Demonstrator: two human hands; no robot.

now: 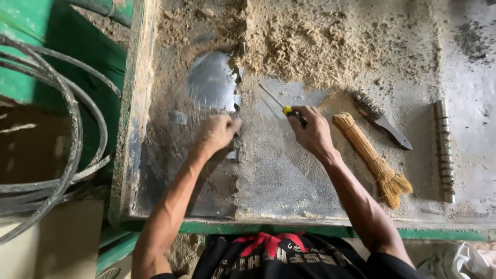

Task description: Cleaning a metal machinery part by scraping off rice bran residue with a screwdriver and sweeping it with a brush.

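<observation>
Hoses (62,134), dark and looped, hang at the far left beside a green frame (31,46). Next comes the metal table (289,175), grey, scratched and dusted with fine powder, with a raised rim along its left edge. On it lies a thin metal plate (212,82) with a bare, shiny patch and a ragged right edge. The left hand (217,133) is closed in a loose fist pressing down on the lower part of that plate; whether it grips anything I cannot tell. Beyond both hands a heap of sawdust (305,41) covers the far side of the table. The right hand (310,132) is wrapped tightly around a screwdriver (281,106), which has a yellow and black handle and a thin steel shaft pointing up and left, its tip resting on the table just beside the plate's ragged edge. Right of that hand lies a small straw broom (369,157), bristles toward the person, and near it a wire brush (380,120) with a dark handle. Farther right sits a ribbed metal bar (444,150).
</observation>
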